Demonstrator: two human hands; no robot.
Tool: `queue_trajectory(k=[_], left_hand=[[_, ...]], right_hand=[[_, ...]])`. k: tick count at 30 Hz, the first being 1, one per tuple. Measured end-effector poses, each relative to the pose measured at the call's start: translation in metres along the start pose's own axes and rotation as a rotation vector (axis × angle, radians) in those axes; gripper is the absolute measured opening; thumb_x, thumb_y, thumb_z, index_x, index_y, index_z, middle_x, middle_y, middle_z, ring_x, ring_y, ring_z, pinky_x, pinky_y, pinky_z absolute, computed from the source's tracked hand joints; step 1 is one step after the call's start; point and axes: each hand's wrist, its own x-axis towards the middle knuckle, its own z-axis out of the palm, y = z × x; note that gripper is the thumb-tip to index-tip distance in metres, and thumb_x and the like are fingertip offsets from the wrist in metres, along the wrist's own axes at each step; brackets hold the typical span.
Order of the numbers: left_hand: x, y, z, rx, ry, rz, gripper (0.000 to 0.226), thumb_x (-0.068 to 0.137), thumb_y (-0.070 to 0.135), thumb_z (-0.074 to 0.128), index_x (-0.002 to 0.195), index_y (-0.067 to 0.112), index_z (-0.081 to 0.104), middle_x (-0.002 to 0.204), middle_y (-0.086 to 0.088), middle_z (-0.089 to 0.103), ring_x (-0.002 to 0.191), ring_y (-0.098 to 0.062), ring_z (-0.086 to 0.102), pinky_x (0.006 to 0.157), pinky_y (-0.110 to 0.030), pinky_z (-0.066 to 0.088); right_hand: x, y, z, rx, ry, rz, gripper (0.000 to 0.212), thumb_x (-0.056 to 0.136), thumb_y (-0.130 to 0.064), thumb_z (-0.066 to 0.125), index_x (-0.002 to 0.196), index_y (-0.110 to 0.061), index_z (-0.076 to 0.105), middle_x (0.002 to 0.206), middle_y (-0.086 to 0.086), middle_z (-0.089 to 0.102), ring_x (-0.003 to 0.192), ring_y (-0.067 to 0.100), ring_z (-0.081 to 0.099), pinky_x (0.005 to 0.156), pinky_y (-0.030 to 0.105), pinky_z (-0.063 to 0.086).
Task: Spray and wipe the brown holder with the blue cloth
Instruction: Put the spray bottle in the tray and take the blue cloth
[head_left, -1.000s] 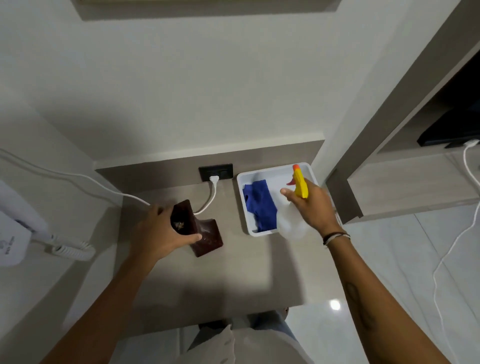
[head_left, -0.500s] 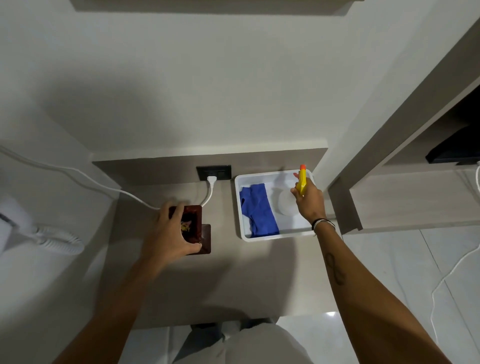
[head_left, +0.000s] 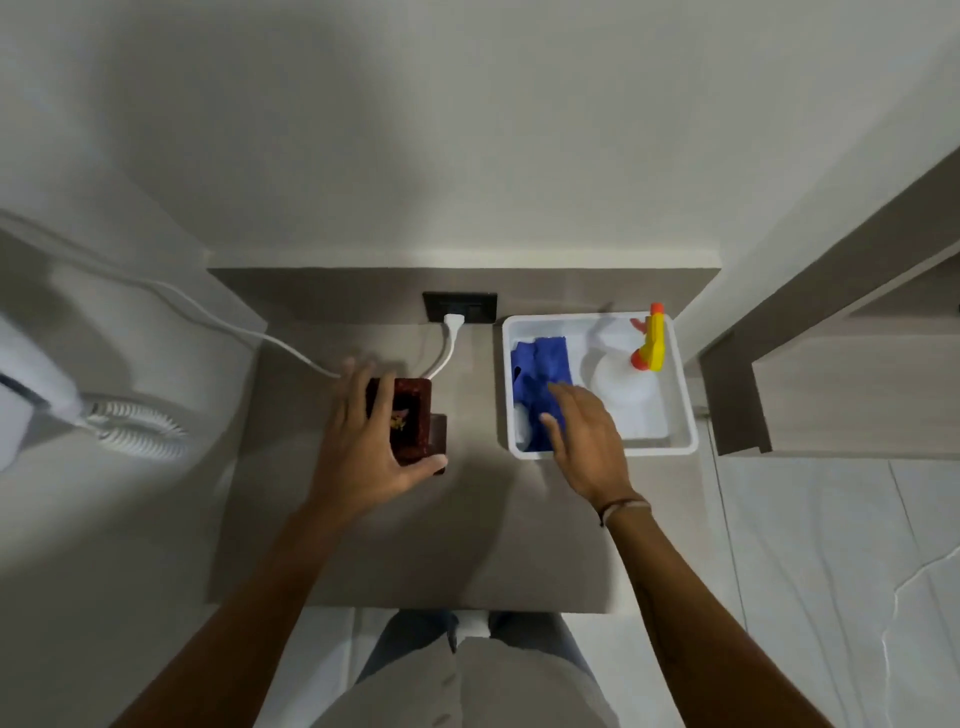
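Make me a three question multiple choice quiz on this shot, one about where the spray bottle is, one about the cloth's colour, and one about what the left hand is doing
1. Where is the spray bottle?
A. In the white tray
B. On the floor
C. In the right hand

2. What colour is the cloth?
A. Red
B. Blue
C. Green

3. What is the left hand doing?
A. Resting flat on the counter
B. Holding the plug
C. Gripping the brown holder

Answers:
1 A, the bottle stands inside the white tray, free of both hands.
2 B, the cloth beside the bottle is plainly blue, with the right hand open over it.
3 C, the fingers and thumb wrap around the brown holder on the counter.
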Motion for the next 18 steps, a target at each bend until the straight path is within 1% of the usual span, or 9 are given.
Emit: queue_trajectory(k=[1,2,3,4,6,9,13,16,18], left_hand=[[0.0,-0.002,0.002,0.026,0.019,0.015,0.128,0.07,0.085,0.07,0.164,0.008,0.031,0.176,-0.022,0.016,0.165,-0.043,0.001,0.126,-0.061,0.018],[0.0,-0.003,0.005,0.042,0.037,0.024,0.127,0.073,0.09,0.06,0.165,0.008,0.03,0.177,-0.022,0.015,0.165,-0.043,0.002,0.126,-0.061,0.016],[0.0,-0.005,0.005,0.054,0.051,0.032,0.125,0.076,0.092,0.054,0.165,0.008,0.029,0.177,-0.022,0.015,0.165,-0.043,0.003,0.127,-0.062,0.017],[0.0,-0.006,0.009,0.062,0.059,0.034,0.122,0.079,0.092,0.049,0.165,0.007,0.029,0.177,-0.023,0.015,0.165,-0.043,0.004,0.127,-0.065,0.019],[0.001,-0.008,0.014,0.068,0.058,0.028,0.117,0.084,0.09,0.045,0.165,0.006,0.03,0.176,-0.024,0.018,0.165,-0.044,0.007,0.126,-0.069,0.026],[0.003,-0.008,0.019,0.063,0.041,0.014,0.112,0.087,0.084,0.046,0.167,0.008,0.028,0.177,-0.023,0.015,0.165,-0.043,0.005,0.126,-0.069,0.024],[0.002,-0.01,0.019,0.065,0.029,0.053,0.111,0.09,0.084,0.044,0.17,0.011,0.02,0.179,-0.023,0.007,0.166,-0.04,-0.002,0.131,-0.063,0.011],[0.004,-0.016,0.02,0.07,-0.005,0.087,0.121,0.086,0.092,0.039,0.171,0.012,0.01,0.18,-0.017,-0.006,0.166,-0.034,-0.015,0.133,-0.057,-0.005],[0.006,-0.023,0.017,0.072,-0.051,0.114,0.131,0.079,0.096,0.046,0.171,0.012,0.003,0.18,-0.011,-0.012,0.165,-0.029,-0.023,0.131,-0.051,-0.014]], right_hand=[[0.013,-0.001,0.008,-0.074,-0.107,-0.066,0.058,0.114,-0.037,0.046,0.166,-0.015,0.034,0.173,0.013,0.036,0.161,0.032,0.033,0.132,0.043,0.032],[0.027,-0.002,0.013,-0.131,-0.179,-0.093,0.065,0.114,-0.035,0.044,0.171,-0.014,0.02,0.179,0.013,0.017,0.167,0.033,0.016,0.137,0.044,0.022],[0.04,-0.004,0.016,-0.18,-0.229,-0.098,0.069,0.115,-0.036,0.041,0.172,-0.013,0.01,0.181,0.013,0.004,0.169,0.033,0.005,0.138,0.045,0.016],[0.052,-0.003,0.02,-0.231,-0.285,-0.093,0.072,0.115,-0.037,0.039,0.172,-0.011,0.004,0.181,0.013,-0.002,0.169,0.034,0.0,0.138,0.046,0.012],[0.067,-0.001,0.027,-0.307,-0.369,-0.087,0.075,0.115,-0.041,0.037,0.171,-0.01,-0.001,0.18,0.015,-0.008,0.168,0.035,-0.004,0.138,0.048,0.011],[0.074,0.002,0.039,-0.359,-0.415,-0.074,0.077,0.114,-0.043,0.036,0.171,-0.01,-0.005,0.18,0.018,-0.011,0.168,0.037,-0.005,0.137,0.052,0.01],[0.071,-0.002,0.053,-0.359,-0.352,-0.041,0.077,0.115,-0.035,0.04,0.171,-0.008,-0.006,0.178,0.022,-0.013,0.167,0.041,-0.006,0.137,0.055,0.009],[0.074,-0.005,0.054,-0.329,-0.348,-0.025,0.078,0.114,-0.019,0.047,0.17,-0.005,-0.006,0.178,0.023,-0.014,0.167,0.042,-0.006,0.137,0.054,0.01],[0.076,-0.006,0.055,-0.273,-0.312,0.008,0.08,0.112,-0.011,0.049,0.169,-0.002,-0.005,0.178,0.024,-0.013,0.167,0.041,-0.005,0.137,0.052,0.012]])
